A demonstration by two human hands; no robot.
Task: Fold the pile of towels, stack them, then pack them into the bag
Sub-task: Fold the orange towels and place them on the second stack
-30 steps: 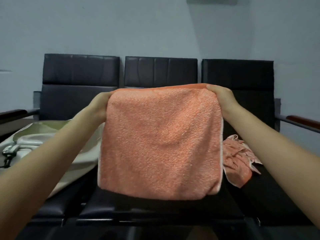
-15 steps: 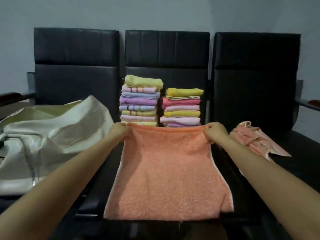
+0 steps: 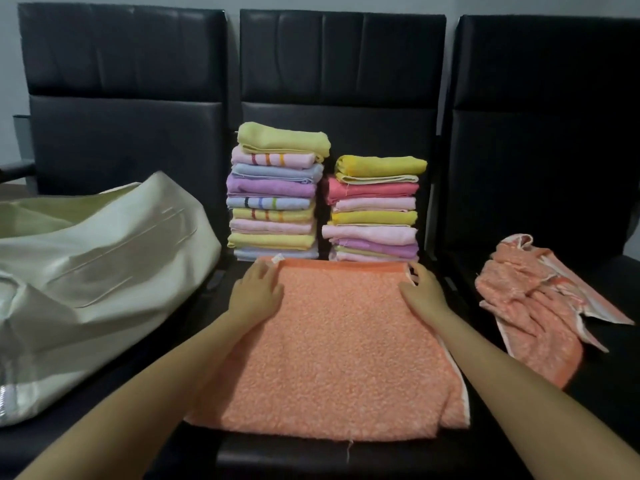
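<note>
Left hand (image 3: 257, 293) and right hand (image 3: 421, 292), fingers flat, press the orange terry towel (image 3: 332, 344); its uneven right edge risks a crooked fold.

Three black leather-look padded chairs (image 3: 339, 64) stand side by side — high backs close together — against a plain grey wall (image 3: 8, 64).

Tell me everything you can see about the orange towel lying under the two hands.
The orange towel is fluffy terry cloth with a pale edge strip along its right side and a small white tag at its far left corner. It lies flat on the middle black seat, folded into a rough square, its layers slightly uneven at the near right corner. The left hand and right hand rest on its far corners. Its far edge lies just before two stacks of folded towels.
</note>
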